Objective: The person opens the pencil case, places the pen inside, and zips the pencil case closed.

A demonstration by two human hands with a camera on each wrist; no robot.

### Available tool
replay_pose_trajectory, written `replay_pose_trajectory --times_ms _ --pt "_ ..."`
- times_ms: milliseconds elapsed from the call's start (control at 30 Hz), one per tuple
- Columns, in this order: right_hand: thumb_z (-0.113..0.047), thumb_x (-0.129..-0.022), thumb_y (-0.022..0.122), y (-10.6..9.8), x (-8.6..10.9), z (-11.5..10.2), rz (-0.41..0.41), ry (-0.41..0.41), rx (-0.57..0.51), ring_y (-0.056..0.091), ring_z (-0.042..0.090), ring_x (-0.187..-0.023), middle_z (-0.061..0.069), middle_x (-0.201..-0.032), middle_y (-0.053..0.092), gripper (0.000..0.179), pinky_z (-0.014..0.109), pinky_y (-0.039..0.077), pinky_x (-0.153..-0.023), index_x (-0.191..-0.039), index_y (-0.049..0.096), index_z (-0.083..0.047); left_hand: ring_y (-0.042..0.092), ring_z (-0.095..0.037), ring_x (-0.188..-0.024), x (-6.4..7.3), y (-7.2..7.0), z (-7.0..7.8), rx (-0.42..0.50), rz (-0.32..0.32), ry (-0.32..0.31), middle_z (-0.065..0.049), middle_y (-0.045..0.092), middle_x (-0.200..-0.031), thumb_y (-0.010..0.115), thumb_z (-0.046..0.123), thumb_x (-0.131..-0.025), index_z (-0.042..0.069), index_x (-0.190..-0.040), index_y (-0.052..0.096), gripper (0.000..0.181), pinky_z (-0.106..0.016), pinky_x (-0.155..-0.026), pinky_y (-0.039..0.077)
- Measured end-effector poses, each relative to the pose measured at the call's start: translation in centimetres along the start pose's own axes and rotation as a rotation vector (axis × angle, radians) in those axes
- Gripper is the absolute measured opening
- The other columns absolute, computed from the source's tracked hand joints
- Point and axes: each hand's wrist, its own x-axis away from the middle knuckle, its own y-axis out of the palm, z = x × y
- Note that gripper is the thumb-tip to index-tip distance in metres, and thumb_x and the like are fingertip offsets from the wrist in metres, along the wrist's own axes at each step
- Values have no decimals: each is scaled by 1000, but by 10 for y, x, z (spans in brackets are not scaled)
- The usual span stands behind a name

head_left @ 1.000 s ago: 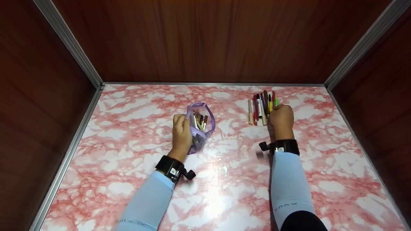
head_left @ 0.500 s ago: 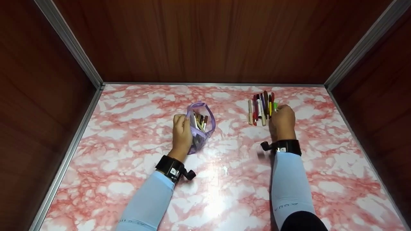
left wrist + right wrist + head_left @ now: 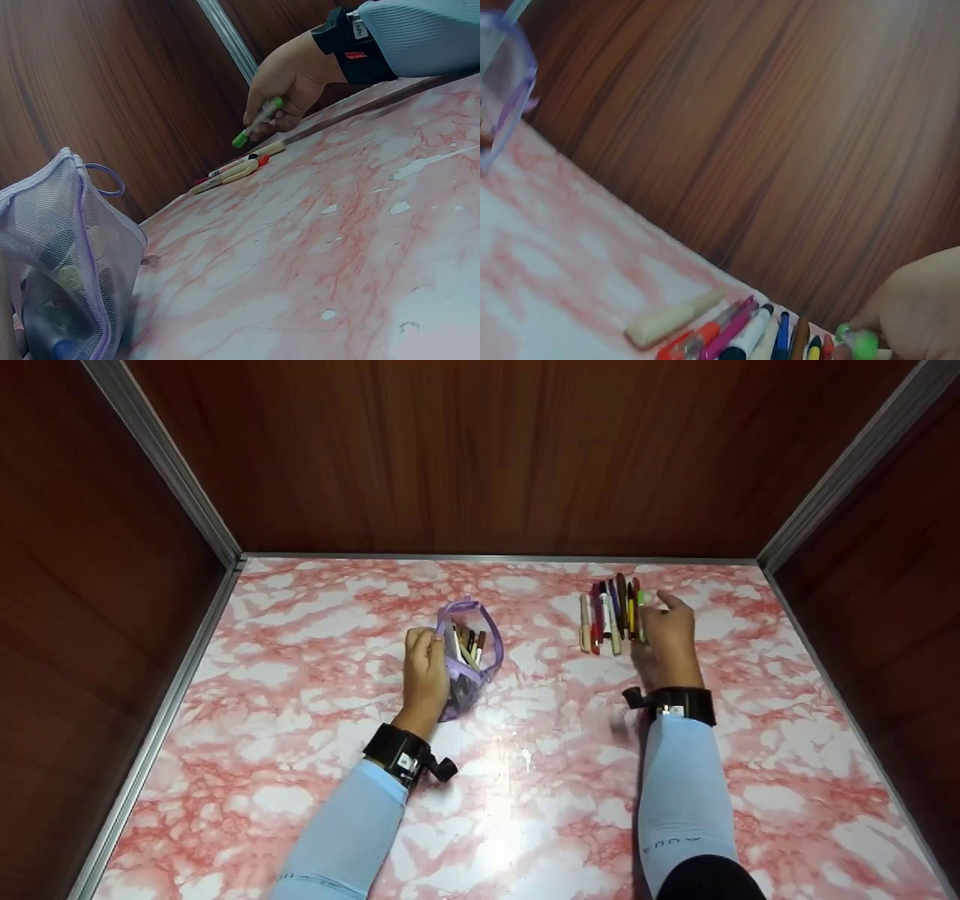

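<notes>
My left hand (image 3: 424, 679) grips the near-left side of a purple-trimmed mesh pencil pouch (image 3: 460, 690), which stands with its mouth wide. Several pens (image 3: 471, 649) show inside it. At the right, my right hand (image 3: 670, 634) pinches a pen with bright green ends (image 3: 260, 122); in the left wrist view it is tilted and looks raised off the table. One finger of that hand points away from the pen. Just left of it lies a row of pens and markers (image 3: 606, 615) side by side, with a beige one (image 3: 671, 321) at the row's left end.
The pink-and-white marbled table (image 3: 525, 795) is bounded by dark wood panels (image 3: 495, 457) at the back and both sides. Grey metal edging (image 3: 360, 556) runs along the back. A black wrist camera (image 3: 634, 697) juts inward from the right wrist.
My right hand has shifted slightly right with the green-ended pen, and one finger has straightened out. My left hand and the pouch have stayed put.
</notes>
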Motion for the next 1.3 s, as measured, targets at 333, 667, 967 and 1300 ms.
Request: replay_pose_trajectory --times_ms 333,667,967,1300 --pt "-16 -110 68 13 1 -13 -75 -179 65 69 10 -89 -3 -107 72 80 26 62 -83 -181 31 -27 55 -18 -103 -1 1 -2 7 4 6 -16 56 -119 53 8 -112 -5 -107 71 23 -26 -89 49" --pt "-7 -102 76 61 25 -28 -116 -345 -23 73 8 -89 -5 -104 73 74 26 64 -79 -170 47 -10 56 -20 -104 -1 1 -2 10 7 20 -18 56 -119 52 7 -112 -6 -106 71 24 -26 -90 49" --pt "5 -97 74 116 45 -27 -187 -425 -113 79 10 -80 0 -91 81 62 32 69 -80 -156 53 1 52 -19 -99 0 0 0 -17 4 24 -15 53 -112 54 8 -114 -5 -100 66 22 -27 -87 46" --pt "11 -94 74 164 70 -14 -299 -424 -77 74 16 -75 6 -96 76 58 37 70 -73 -148 55 3 60 -26 -103 -1 -1 0 -110 56 -17 -15 62 -115 52 15 -115 -1 -104 69 26 -38 -93 53"
